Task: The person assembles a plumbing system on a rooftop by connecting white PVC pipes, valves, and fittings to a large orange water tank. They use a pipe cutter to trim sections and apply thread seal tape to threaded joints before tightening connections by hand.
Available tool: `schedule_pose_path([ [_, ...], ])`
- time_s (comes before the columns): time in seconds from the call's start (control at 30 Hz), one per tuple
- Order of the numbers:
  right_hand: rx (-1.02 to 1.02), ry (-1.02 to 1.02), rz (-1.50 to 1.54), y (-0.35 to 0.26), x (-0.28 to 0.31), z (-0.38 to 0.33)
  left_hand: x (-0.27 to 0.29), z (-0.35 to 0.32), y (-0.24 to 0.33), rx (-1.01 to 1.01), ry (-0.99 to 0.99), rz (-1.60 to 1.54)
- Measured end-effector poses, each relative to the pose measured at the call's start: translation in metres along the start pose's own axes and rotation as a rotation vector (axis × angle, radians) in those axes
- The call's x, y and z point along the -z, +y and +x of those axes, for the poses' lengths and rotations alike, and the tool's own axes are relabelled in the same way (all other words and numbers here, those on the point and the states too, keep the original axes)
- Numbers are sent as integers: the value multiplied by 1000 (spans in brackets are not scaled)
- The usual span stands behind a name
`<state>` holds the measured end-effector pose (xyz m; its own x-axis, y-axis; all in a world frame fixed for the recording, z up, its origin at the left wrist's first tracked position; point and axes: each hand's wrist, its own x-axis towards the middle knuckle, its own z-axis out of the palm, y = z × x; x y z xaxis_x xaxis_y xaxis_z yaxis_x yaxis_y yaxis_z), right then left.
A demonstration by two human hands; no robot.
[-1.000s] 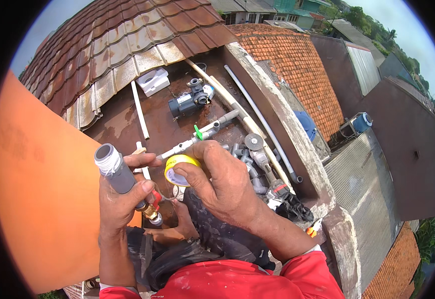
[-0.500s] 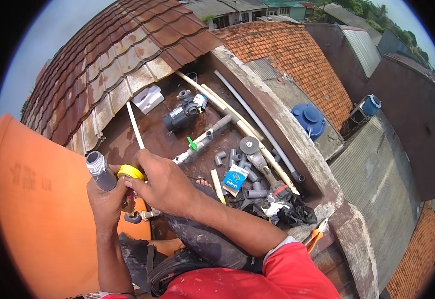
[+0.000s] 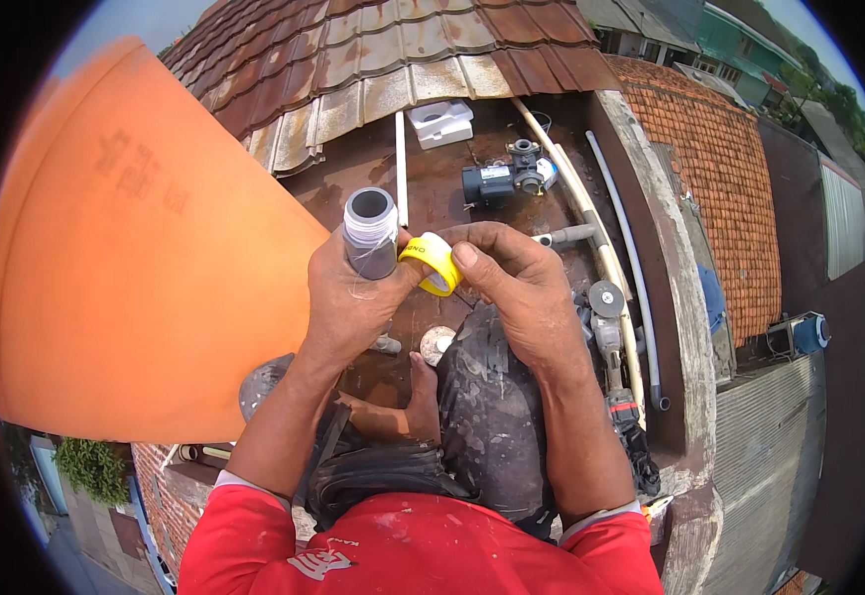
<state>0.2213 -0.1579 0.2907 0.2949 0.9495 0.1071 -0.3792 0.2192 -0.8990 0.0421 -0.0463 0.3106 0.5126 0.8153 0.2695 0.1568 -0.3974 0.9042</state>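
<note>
My left hand is wrapped round a grey plastic pipe fitting, held upright with its open end toward me. White thread tape covers the threads near its mouth, and a loose thin strand trails down over the fingers. Beside the fitting is a yellow roll of thread seal tape, pinched between the thumb and fingers of my right hand. My left fingertips also reach the roll's near side. Both hands are in front of my body, above my knee.
At left stands a big orange tank. Ahead on the brown floor lie a dark pump, a white foam block and long pipes. An angle grinder lies at right, beside a low concrete wall.
The view has swung left, so the hands now appear nearer the middle. The fitting's mouth has tilted toward me. Both hands keep their hold on the fitting and the tape roll.
</note>
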Motion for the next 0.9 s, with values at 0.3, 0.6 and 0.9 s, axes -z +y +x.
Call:
schedule_pose_path([
  [0.3, 75, 109, -158, 7, -18, -6, 18, -12, -20, -229, -128, -149],
  [0.6, 121, 87, -181, 2, -7, -19, 43, -24, -20, -306, -327, 36],
  [0.9, 178, 82, -250, -11, 6, -58, 27, -35, 23, -24, -545, -19],
])
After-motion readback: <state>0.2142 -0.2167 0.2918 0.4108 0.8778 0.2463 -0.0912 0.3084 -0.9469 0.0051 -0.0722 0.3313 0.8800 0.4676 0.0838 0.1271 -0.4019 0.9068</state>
